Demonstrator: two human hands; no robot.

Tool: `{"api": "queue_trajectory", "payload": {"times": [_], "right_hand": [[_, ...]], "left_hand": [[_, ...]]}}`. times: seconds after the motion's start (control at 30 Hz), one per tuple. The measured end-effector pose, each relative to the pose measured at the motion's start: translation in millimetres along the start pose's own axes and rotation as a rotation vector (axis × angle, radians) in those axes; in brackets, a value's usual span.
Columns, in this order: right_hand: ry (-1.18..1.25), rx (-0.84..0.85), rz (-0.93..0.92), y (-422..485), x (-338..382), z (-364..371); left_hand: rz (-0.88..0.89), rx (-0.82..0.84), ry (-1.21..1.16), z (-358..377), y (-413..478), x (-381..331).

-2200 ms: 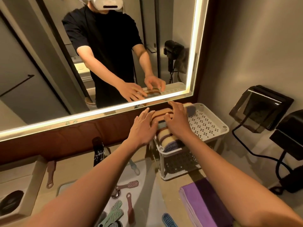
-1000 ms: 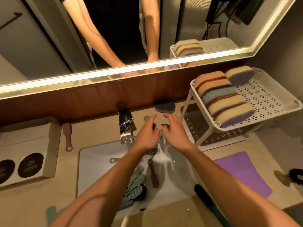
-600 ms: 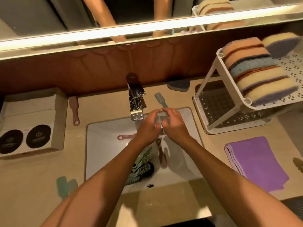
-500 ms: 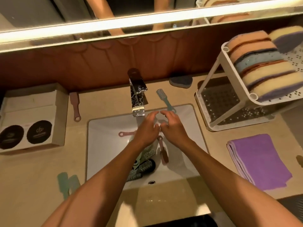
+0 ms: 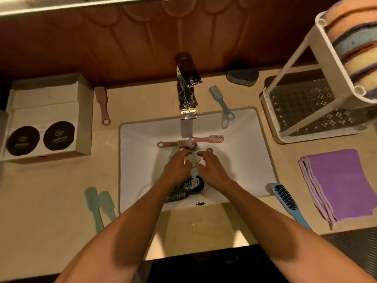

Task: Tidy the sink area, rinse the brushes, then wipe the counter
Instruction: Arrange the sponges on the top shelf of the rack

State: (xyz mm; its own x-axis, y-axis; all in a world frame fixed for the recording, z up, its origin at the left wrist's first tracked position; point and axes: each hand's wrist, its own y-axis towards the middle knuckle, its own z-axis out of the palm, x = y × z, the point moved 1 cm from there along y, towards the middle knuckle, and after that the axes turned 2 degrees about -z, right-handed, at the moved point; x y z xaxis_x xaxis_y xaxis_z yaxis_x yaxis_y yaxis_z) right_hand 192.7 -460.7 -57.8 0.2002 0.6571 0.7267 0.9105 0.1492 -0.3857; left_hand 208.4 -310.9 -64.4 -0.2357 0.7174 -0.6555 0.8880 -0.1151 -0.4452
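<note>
Pale green brushes point(image 5: 193, 162) lie in the sink point(image 5: 130, 160) at the middle of the frame, directly between the two hands. About two seconds ago both hands were up on the sponges point(image 5: 357, 37) in the rack point(image 5: 306, 48) at upper right. They have since dropped into the basin, and in the last half second slid from under the faucet point(image 5: 186, 92) down onto this pile. I take that to mean the sponge tidying is finished and the rinsing is about to begin.

At lower left, two green counter brushes point(image 5: 100, 203) lie well apart from the hands, as does a pink counter brush point(image 5: 103, 105) at upper left. The left hand point(image 5: 177, 168) bends its fingers over the pile from the left and the right hand point(image 5: 212, 170) from the right. I cannot tell whether either has a grip. A dark brush point(image 5: 191, 185) lies just below them and two pink brushes point(image 5: 210, 138) just above. At lower right a blue brush point(image 5: 285, 199) and the purple cloth point(image 5: 342, 184) sit untouched.
</note>
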Motion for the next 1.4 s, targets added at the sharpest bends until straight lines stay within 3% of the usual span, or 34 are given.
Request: {"api": "queue_trajectory", "payload": {"times": [0.13,0.4,0.53,0.77,0.9,1.2,1.4], "right_hand": [[-0.100,0.091,0.078,-2,-11,19],[-0.356,0.102,0.099,-4,-15,35],[-0.307,0.165,0.127,-3,-14,40],[-0.187,0.325,0.185,-2,-13,45],[-0.154,0.262,0.229,2,-11,45],[-0.156,0.343,0.234,6,-10,42],[-0.003,0.250,0.188,-1,-3,32]], "left_hand": [[-0.062,0.049,0.091,1,-7,20],[0.104,-0.015,0.388,5,-11,51],[0.067,-0.032,0.405,2,-14,67],[-0.099,-0.011,0.280,-2,-16,76],[-0.173,-0.051,0.263,-5,-16,75],[-0.120,-0.077,-0.036,-12,-15,65],[-0.181,-0.139,-0.190,-19,-20,40]]}}
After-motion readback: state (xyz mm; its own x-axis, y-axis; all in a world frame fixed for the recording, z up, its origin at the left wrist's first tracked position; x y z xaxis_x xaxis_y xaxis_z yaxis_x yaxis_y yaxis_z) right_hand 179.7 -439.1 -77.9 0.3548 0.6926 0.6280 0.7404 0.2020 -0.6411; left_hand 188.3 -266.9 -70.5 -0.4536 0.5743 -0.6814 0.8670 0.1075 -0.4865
